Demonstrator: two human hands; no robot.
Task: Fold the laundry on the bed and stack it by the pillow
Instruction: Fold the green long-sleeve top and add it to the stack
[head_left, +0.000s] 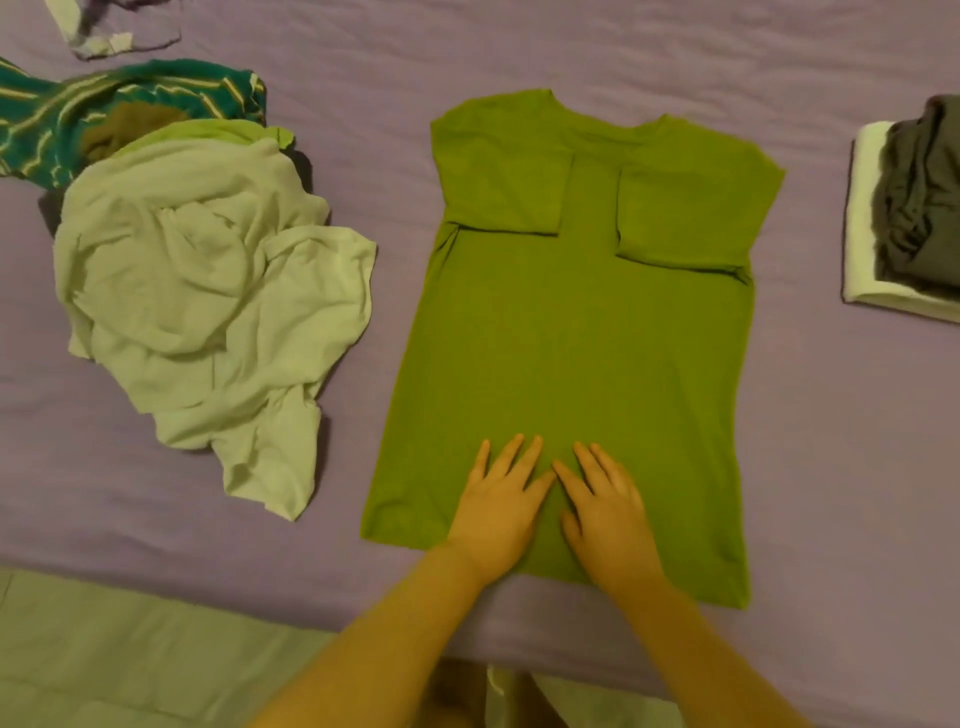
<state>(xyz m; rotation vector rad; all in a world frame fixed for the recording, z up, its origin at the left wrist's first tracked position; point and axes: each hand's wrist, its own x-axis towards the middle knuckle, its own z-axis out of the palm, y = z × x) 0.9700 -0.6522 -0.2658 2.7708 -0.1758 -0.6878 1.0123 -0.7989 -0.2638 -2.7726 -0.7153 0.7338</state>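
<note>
Fingers: both hands lay flat, fingers straight, gripping nothing; left hand (496, 506) and right hand (605, 512) pressed side by side on the shirt (561, 353) near its hem, lower centre.
Shirt: spread on the bed (623, 52), sleeves folded in.
Risk: smoothing outward could drag the hem or loosen the sleeves.
Pile (208, 291): unfolded, left of frame.
Stack (914, 218): right edge; a slack fold might topple there.

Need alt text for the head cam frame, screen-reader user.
Two open hands, left hand and right hand, press flat on the lower part of a green T-shirt spread on a purple bed sheet, sleeves folded in. Unfolded laundry pile lies left; a folded stack sits right.
</note>
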